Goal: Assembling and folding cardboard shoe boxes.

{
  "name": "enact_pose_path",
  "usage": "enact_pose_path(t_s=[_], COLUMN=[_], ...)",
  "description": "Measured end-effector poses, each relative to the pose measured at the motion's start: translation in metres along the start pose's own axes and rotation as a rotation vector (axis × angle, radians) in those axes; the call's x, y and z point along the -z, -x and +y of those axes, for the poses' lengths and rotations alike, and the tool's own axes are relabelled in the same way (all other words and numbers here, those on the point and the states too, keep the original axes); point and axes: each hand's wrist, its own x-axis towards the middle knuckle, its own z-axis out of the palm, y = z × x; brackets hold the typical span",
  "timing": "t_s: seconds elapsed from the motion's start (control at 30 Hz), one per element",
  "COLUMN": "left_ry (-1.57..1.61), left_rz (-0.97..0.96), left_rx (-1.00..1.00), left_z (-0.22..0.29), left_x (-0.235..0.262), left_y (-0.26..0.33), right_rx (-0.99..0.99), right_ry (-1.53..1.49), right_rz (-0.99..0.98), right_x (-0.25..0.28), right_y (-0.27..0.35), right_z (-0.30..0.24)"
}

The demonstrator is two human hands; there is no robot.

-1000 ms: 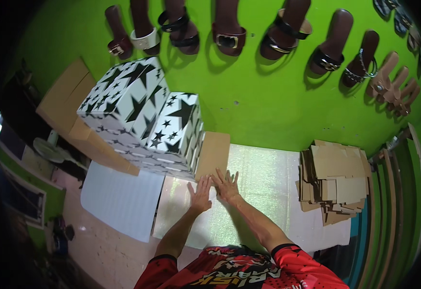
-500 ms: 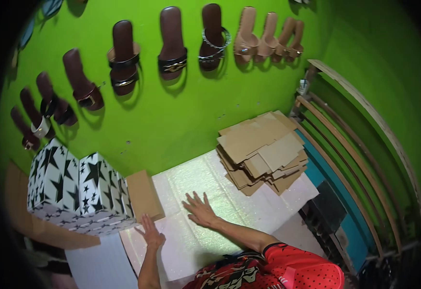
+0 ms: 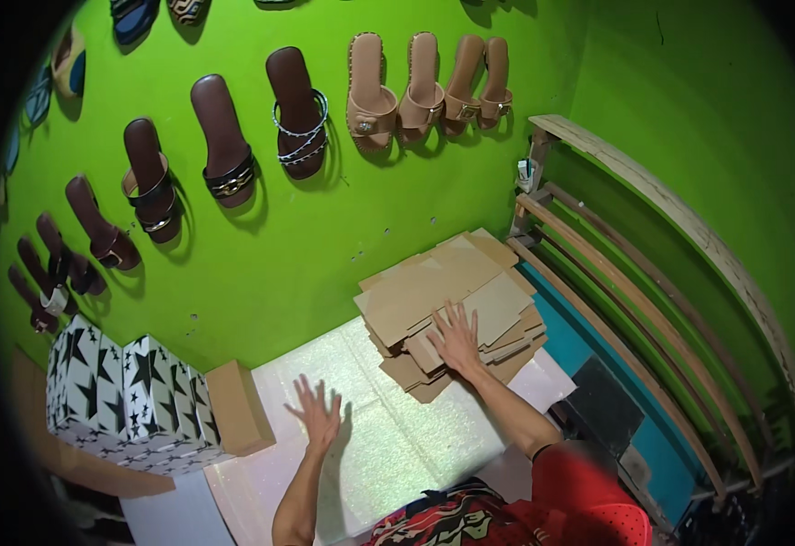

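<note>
A pile of flattened brown cardboard boxes (image 3: pixel 415 300) lies on the far right of the shiny, whitish covered table (image 3: pixel 361 455). On top of that pile rests my right hand (image 3: pixel 455 341), fingers spread, gripping nothing. My left hand (image 3: pixel 317 414) hovers over the table's left part with its fingers fanned out and holds nothing. Nearest to it, on its left, stands a plain brown cardboard box (image 3: pixel 239 409). Beside that box are stacked white boxes with black stars (image 3: pixel 133 391).
Slippers with dark brown soles (image 3: pixel 224 136) and tan slippers (image 3: pixel 425 86) hang on the green wall (image 3: pixel 270 273). A wooden slatted rack (image 3: pixel 634 291) borders the right side, above a teal surface (image 3: pixel 570 318). A dark flat panel (image 3: pixel 602 400) lies by the table's right edge.
My right hand has moved right, from the tabletop onto the cardboard pile. My left hand has come away from the brown box, its fingers now wider apart. The view has swung right.
</note>
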Motion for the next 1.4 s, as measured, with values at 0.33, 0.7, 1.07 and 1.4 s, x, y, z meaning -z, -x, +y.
enact_pose_path(t_s=[0.33,0.7,1.07,1.4], left_ry=[0.558,0.958,0.891,0.031], left_rz=[-0.101,-0.044,0.048,-0.041], left_rx=[0.423,0.504,0.798,0.901], left_z=[0.116,0.076,-0.055,-0.127], left_x=[-0.080,-0.097,-0.032,0.018], left_y=[-0.100,-0.086,0.105,0.286], right_rx=[-0.143,-0.157,0.233,0.424], right_ry=[0.070,0.034,-0.099,-0.189], right_rz=[-0.116,-0.206,-0.220,-0.577], right_x=[0.010,-0.014,-0.022,-0.070], right_y=[-0.061,-0.047,0.085,0.218], right_z=[0.111,0.080,-0.057,-0.158])
